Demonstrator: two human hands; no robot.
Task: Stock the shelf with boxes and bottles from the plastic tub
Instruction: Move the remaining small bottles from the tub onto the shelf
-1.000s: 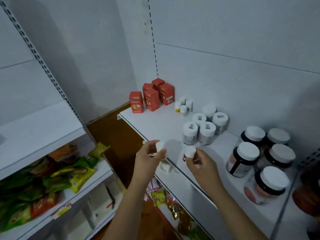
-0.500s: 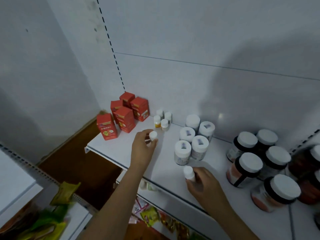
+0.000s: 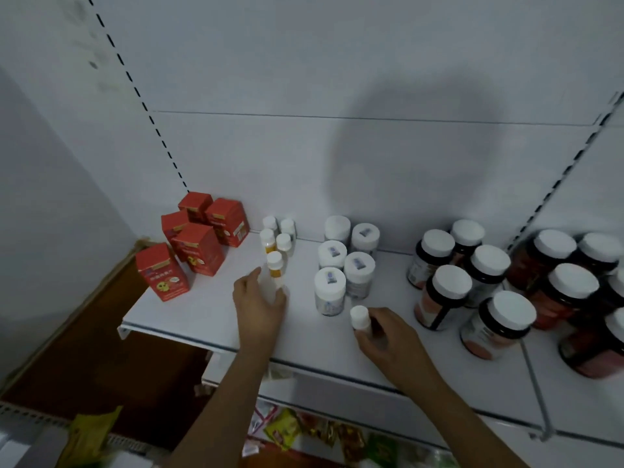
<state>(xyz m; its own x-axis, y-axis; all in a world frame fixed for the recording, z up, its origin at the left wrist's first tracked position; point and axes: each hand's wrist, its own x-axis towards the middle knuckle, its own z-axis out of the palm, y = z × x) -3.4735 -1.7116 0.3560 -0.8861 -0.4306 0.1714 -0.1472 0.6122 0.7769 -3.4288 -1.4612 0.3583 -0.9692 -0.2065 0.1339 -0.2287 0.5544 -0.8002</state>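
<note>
On the white shelf [image 3: 189, 315], my left hand [image 3: 258, 307] grips the lower part of a small white-capped bottle with an orange label [image 3: 275, 263], which stands upright just in front of a cluster of several like bottles [image 3: 278, 233]. My right hand [image 3: 388, 339] holds a second small white-capped bottle [image 3: 359, 317] upright near the shelf's front, right beside the nearest white jar [image 3: 329, 292]. Several red boxes [image 3: 192, 243] stand at the shelf's left end. The plastic tub is out of view.
Several white jars [image 3: 354, 251] stand mid-shelf, and dark jars with white lids [image 3: 472, 282] fill the right. Bare shelf lies between the red boxes and the small bottles. Snack packets [image 3: 287, 430] lie on the shelf below. The back wall is close behind.
My left hand carried its small bottle to the back and set it down in front of the small-bottle cluster. My right hand stayed near the shelf's front with its bottle. The view moved closer.
</note>
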